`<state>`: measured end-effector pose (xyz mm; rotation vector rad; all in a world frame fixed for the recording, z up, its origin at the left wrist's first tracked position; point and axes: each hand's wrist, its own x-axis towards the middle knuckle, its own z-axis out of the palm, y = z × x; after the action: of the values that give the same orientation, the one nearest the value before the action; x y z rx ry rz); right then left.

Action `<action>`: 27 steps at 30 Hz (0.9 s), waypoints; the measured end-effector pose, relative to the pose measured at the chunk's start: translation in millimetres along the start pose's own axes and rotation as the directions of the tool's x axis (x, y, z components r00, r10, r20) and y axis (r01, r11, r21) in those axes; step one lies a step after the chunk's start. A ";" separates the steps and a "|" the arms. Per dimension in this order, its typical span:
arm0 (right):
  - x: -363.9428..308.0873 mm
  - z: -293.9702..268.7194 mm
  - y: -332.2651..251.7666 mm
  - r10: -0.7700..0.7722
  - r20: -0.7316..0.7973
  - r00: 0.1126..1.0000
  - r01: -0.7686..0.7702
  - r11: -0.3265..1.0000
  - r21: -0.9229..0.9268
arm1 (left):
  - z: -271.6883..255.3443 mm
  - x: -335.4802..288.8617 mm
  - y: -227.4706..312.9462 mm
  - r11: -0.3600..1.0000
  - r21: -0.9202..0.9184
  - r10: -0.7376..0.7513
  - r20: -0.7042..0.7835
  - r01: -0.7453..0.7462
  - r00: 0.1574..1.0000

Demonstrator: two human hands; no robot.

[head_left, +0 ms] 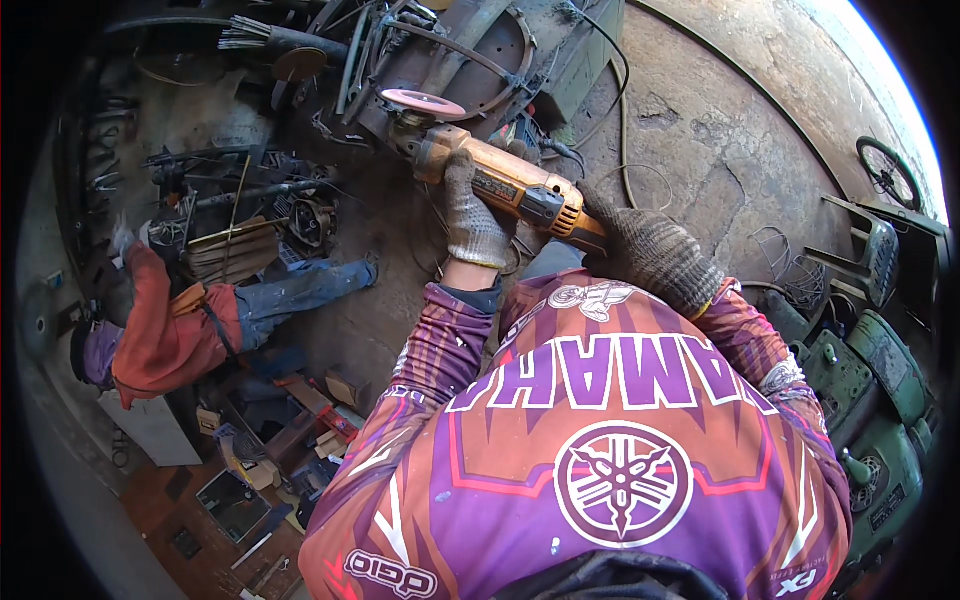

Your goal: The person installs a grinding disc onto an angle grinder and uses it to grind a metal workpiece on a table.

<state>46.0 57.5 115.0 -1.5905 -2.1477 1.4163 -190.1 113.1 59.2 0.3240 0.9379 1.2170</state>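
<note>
Across the middle of the head view lies a yellow-orange angle grinder (500,172) with a dark switch area. A pink disc (424,103) is fitted at its head, at the upper left end. My left hand (474,216), in a grey knitted glove, is closed round the front of the grinder's body, just behind the head. At the tool's rear end, my right hand (655,245), gloved alike, is wrapped round the handle; its fingertips are partly hidden. Beyond the disc stands a dark metal housing (560,50) with a round opening and curved bars.
To the left, a person in an orange top (175,320) bends over scrap metal and wooden slats (235,250). Tools and boxes (290,420) clutter the lower left. Green machinery (870,400) stands at the right. A cable (625,150) trails over the concrete floor (700,110); a wheel (888,172) lies farther off.
</note>
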 end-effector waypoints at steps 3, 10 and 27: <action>3.7 -0.1 -1.2 -0.007 0.033 0.999 0.007 1.000 0.000 | -4.1 0.2 -2.3 0.999 0.035 0.011 -0.091 -0.008 0.996; 10.0 5.1 -1.2 0.052 0.066 0.997 -0.050 0.998 -0.023 | -4.1 7.2 0.7 0.999 0.015 -0.038 -0.029 0.039 0.999; 10.2 -4.3 -8.6 0.097 0.086 0.992 -0.096 0.995 -0.015 | -6.1 16.8 3.1 0.997 0.055 -0.047 0.016 0.046 0.999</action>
<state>38.1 68.1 119.4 -1.6879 -2.1554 1.5311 -196.1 127.8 50.3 0.3540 0.9596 1.1462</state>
